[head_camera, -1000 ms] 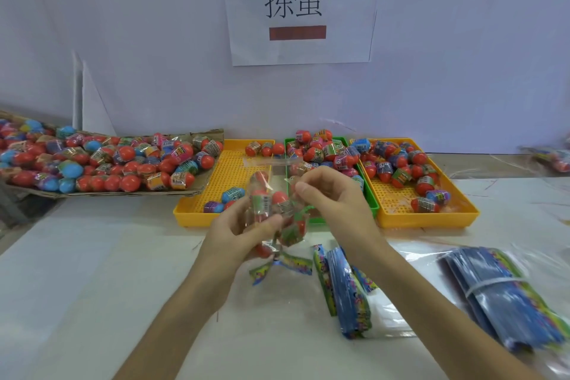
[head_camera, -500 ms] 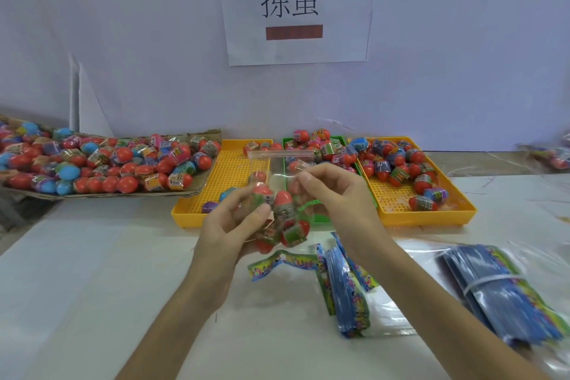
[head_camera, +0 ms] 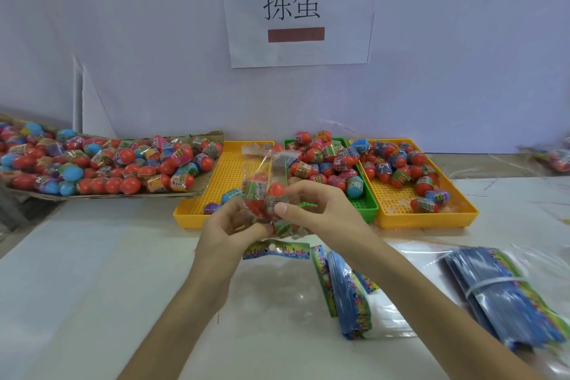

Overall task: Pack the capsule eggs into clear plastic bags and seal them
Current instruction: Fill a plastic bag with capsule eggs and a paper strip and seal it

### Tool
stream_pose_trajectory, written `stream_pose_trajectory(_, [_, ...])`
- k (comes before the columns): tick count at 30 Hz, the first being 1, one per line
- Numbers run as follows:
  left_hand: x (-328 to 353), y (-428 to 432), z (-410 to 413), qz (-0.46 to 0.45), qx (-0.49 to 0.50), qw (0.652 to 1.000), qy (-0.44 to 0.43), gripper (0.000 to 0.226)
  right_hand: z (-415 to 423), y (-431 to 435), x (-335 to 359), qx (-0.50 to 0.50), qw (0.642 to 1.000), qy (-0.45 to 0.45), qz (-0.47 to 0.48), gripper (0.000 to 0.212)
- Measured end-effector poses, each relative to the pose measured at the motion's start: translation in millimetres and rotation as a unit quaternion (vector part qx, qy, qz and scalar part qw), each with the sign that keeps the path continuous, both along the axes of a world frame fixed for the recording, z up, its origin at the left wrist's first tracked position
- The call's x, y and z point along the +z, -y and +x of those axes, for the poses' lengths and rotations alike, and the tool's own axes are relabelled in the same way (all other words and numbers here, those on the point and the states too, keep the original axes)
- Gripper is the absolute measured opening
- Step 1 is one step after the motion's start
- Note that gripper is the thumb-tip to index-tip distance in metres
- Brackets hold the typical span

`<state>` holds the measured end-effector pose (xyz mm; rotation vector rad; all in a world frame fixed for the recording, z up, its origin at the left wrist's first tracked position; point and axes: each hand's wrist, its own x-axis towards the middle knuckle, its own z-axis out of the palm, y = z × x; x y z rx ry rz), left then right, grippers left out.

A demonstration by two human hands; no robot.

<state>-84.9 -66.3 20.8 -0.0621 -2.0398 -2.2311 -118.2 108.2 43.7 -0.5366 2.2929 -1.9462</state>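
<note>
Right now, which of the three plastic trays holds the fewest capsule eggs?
The left yellow tray: only a few eggs sit at its corners and its mesh floor is mostly bare. The green tray and right yellow tray are heaped with eggs.

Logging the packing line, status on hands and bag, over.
Left hand and right hand both grip the clear bag. Capsule eggs inside, top flap open, unsealed. Nothing in the way.
</note>
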Motion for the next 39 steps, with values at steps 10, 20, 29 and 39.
stream_pose_trajectory(10, [5.9,0.7,2.5,-0.018,0.035,0.999,-0.019,0.028,0.1,-0.8,-0.3,-0.007,0.999,-0.052,-0.007,0.020])
stream_pose_trajectory(20, [2.0,-5.4,6.0,-0.091,-0.085,0.992,0.011,0.056,-1.3,-4.2,0.4,-0.077,0.994,-0.050,-0.055,0.013])
stream_pose_trajectory(29, [7.9,-0.9,2.6,-0.034,0.090,0.995,-0.026,0.028,0.8,1.9,-0.4,-0.064,0.997,-0.031,-0.040,0.020])
stream_pose_trajectory(39, [4.0,-4.8,4.7,-0.115,0.109,0.983,-0.090,0.025,2.5,1.7,-1.1,-0.111,0.990,-0.078,-0.045,0.012])
